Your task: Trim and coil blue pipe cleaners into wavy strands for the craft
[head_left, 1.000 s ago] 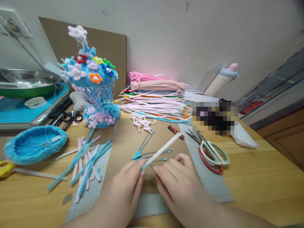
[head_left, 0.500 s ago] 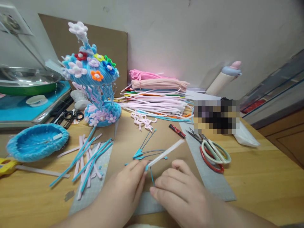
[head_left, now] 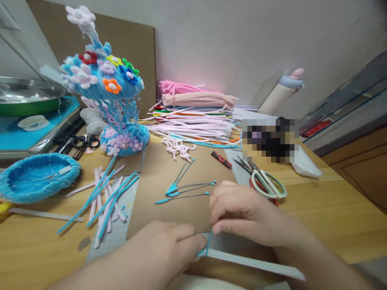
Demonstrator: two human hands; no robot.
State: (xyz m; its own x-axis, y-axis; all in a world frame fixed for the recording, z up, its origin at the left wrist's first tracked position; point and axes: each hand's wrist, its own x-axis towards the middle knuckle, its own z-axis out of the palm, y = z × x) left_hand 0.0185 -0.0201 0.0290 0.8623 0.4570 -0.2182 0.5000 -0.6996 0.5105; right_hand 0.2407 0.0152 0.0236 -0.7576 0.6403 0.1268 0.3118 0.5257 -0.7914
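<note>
Both hands work close to the near edge of the bench in the head view. Left hand [head_left: 169, 245] lies low, fingers curled almost shut, its fingertips pinching the end of a white strip [head_left: 250, 262] that runs off to the right along the near edge. Right hand [head_left: 242, 213] sits just beyond it, fingers bunched and closed on the top of a short blue stem [head_left: 208, 244], which hangs down from the fingertips and meets the white strip right beside the left fingertips.

Both hands rest over a brown cardboard sheet [head_left: 160, 173] in the middle of the bench. On that sheet, just beyond the hands, lie several thin blue-tipped stems [head_left: 184, 189], fanned out and apart from the hands. A grey cutting mat [head_left: 121, 225] lies at the sheet's left side with a loose heap of blue and white strips [head_left: 105, 197] across it.

Toward the left edge sits a blue woven bowl [head_left: 36, 177]. Further back on the left stands a blue mushroom-shaped model [head_left: 111, 104] dotted with coloured flowers, black scissors [head_left: 84, 141] beside its foot. Along the far edge, against the wall, lies a stack of coloured pipe cleaners [head_left: 196, 117]. To the right of the right hand, green-handled scissors [head_left: 266, 183] lie over a red-handled pair, near a small red cutter [head_left: 222, 159].
</note>
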